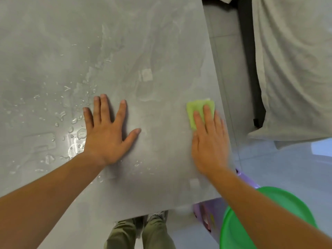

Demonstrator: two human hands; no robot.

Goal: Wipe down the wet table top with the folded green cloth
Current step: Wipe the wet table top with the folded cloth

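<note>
right of centre, our right hand [209, 141] pins the green cloth [197, 107] under straight fingers [207, 116]; limp and light, we judge, best pressed from above; our left hand [106, 135] lies splayed.

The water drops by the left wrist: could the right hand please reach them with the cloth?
Probably not straight across: the left hand lies flat on the table between cloth and drops.

Your right hand [209, 141] is smeared along its outer edge and covers the near half of the green cloth [195, 108], so its folds there are hidden from you. The bench [125, 51] runs out past the left and top edges. Your forearm [260, 203] crosses the green basin [280, 200], which is cut off below. The purple stool [212, 211] is mostly hidden.
</note>
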